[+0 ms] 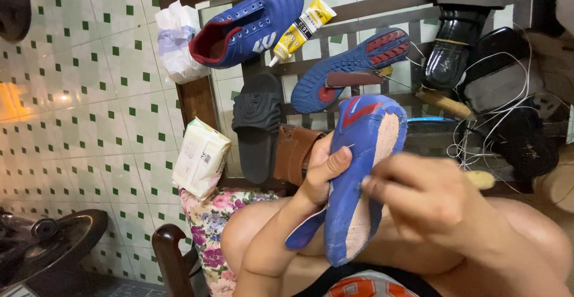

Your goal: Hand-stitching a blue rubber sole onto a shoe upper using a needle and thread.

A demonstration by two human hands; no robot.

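My left hand (320, 174) grips a blue sports shoe (359, 153) from the side, thumb pressed on its edge, sole turned toward me with the worn pale sole showing. My right hand (418, 198) is pinched at the shoe's sole edge, fingers closed around something too small to make out; a wooden handle tip (480, 179) pokes out beside it. White thread (478, 135) trails off to the right. The shoe rests above my bare knees.
On the wooden slatted bench (197, 99) lie another blue shoe (251, 25), a detached blue sole (350, 66), a yellow glue tube (302, 31), a black slide sandal (257, 123), a brown sandal (293, 153), a wrapped packet (200, 156), black shoes (454, 46), a floral cushion (209, 225).
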